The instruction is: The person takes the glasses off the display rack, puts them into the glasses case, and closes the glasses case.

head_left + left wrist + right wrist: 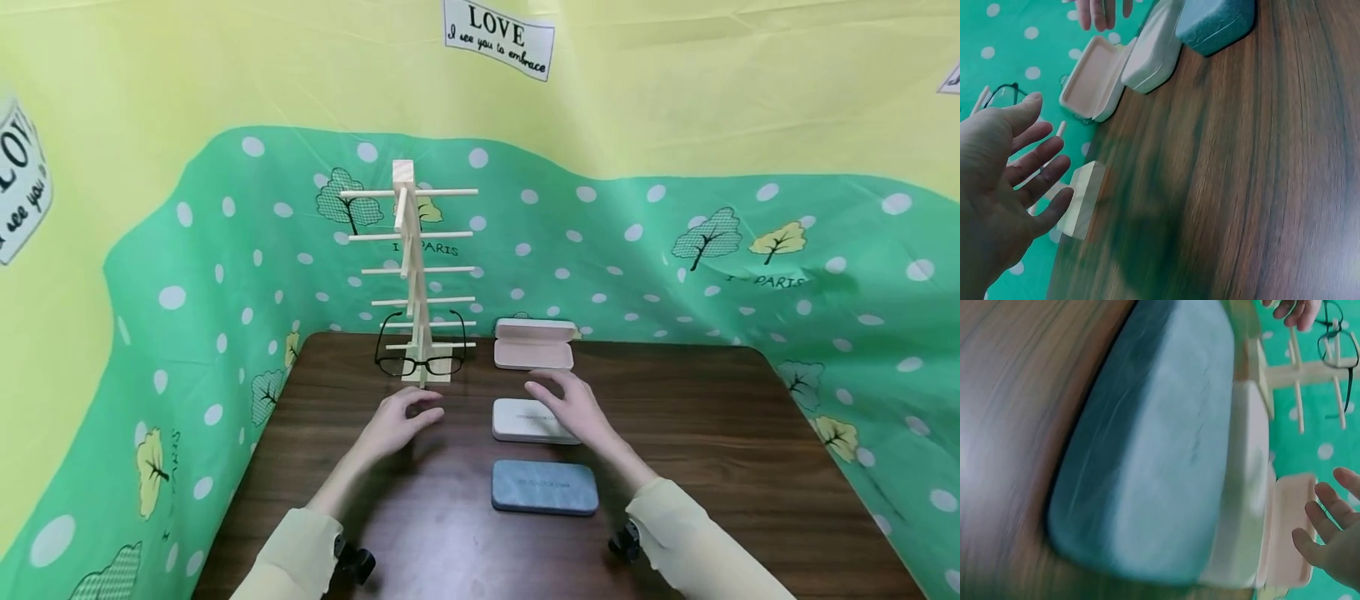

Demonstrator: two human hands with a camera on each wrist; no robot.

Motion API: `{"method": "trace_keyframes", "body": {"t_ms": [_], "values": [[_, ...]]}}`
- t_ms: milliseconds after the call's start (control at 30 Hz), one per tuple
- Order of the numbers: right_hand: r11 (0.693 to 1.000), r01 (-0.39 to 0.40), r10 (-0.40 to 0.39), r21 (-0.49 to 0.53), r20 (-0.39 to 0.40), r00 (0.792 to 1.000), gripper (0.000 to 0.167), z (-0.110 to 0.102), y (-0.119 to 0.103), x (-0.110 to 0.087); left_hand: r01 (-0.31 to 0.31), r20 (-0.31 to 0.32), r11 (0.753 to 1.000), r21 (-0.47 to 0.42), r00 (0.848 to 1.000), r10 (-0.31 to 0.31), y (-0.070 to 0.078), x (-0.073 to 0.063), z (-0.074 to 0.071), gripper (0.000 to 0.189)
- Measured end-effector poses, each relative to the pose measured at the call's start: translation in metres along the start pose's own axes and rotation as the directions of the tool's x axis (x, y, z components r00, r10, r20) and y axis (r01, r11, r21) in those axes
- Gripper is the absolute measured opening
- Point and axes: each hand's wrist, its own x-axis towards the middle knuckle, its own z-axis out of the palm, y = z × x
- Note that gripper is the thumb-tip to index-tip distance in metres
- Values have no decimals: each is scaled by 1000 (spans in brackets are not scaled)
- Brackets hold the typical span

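My left hand hovers over the table in front of a pale wooden peg rack, fingers relaxed and nothing in them. Black-framed glasses hang on the rack's lower pegs, lenses facing me. My right hand is over the right end of a closed white glasses case, hiding part of its lid; its fingers are loosely spread and hold nothing. Behind that case stands an opened glasses case with a pink inside. Nearest me lies a closed blue glasses case.
The dark wood-grain table meets a green and yellow patterned cloth at its back and sides. The rack's upper pegs stick out to both sides and toward me. The three cases form a column right of the rack.
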Motion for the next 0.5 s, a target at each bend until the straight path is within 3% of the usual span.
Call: {"method": "trace_keyframes", "body": {"t_ms": [300,500], "values": [[988,-47,46,149,8,999,49,18,-30,16,69,-15,996,-58,997,-70,-11,-9,-27,28],[937,-105,95,332,44,994,47,32,-51,26,130,-29,987,-91,991,-133,-21,-17,-43,30]]}}
